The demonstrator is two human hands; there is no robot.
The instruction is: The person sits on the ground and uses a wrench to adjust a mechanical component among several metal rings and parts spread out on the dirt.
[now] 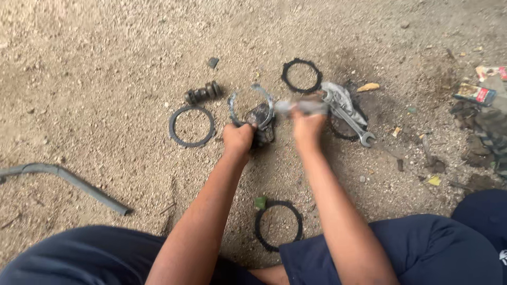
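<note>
Metal ring part: round grey metal ring part point(251, 105), centre of frame, on sandy ground point(105, 63).
Left hand point(238, 138): fingers clenched on the ring's lower edge.
Right hand point(308, 126): fingers clenched around a blurred grey tool point(298, 106).
Nearby: black flat rings point(192, 125), silver spanner point(349, 117) right of centre.

Daylight, soft and even; no hard shadows on the sandy ground point(105, 63). No glare. Right hand point(308, 128) and the grey tool point(301, 106) it grips show motion blur; left hand point(237, 138) slightly soft. Flat rings point(192, 125) sharp. Faint wide-angle stretch at the edges; top corners slightly darker.
</note>
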